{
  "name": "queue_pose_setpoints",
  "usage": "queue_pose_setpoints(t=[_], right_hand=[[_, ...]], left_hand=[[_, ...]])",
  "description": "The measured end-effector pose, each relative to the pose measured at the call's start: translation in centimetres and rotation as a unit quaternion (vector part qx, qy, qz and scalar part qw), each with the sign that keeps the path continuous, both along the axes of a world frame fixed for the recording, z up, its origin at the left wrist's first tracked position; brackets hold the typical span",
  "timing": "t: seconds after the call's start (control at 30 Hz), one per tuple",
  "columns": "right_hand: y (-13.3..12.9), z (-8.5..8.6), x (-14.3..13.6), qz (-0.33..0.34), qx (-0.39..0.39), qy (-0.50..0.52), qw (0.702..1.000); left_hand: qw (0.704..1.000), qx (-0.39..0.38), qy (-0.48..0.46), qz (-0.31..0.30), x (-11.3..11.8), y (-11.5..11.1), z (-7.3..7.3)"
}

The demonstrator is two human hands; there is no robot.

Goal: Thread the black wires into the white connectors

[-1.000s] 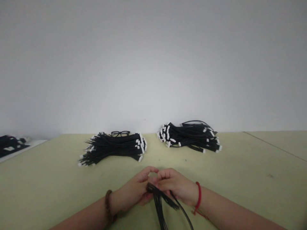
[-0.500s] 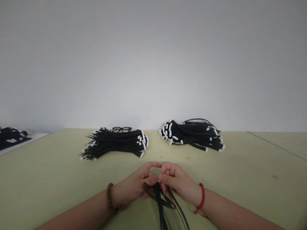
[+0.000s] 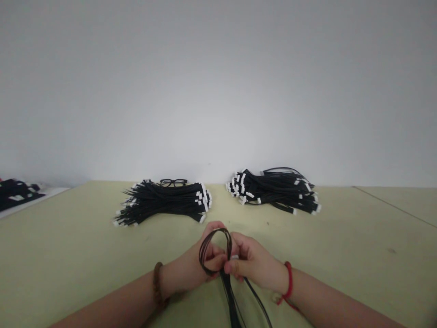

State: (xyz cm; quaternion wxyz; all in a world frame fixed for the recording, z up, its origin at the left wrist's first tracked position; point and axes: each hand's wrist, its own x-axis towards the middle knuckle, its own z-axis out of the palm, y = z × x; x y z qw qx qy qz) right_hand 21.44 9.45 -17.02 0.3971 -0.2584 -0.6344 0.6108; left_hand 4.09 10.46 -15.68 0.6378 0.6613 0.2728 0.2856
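Observation:
Between my two hands is a black cable (image 3: 229,287) made of several thin wires, with part of it bent up into a round loop. My left hand (image 3: 201,262) pinches the wires at the base of the loop, thumb against fingers. Right beside it, my right hand (image 3: 251,262) is closed on the same cable, and a small white connector (image 3: 235,257) shows at its fingertips. The cable's lower strands hang toward me and run out of view at the bottom edge.
Farther back lie a left bundle of black cables (image 3: 170,200) and a right bundle (image 3: 276,189), both with white connectors. Black-framed glasses (image 3: 173,182) rest behind the left bundle. More dark cables (image 3: 17,193) lie at the far left. A pale wall (image 3: 218,91) rises behind the table (image 3: 341,246).
The wire loop, which drooped below my fingers, now stands up above my thumbs. Both hands have stayed close together over nearly the same spot.

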Motion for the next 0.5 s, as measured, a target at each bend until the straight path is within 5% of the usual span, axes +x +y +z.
queue_pose_setpoints(t=[0.5], right_hand=[[0.42,0.22,0.36,-0.025,0.026,0.002,0.999]], left_hand=[[0.999,-0.019,-0.015,0.048,0.59,0.16,-0.63]])
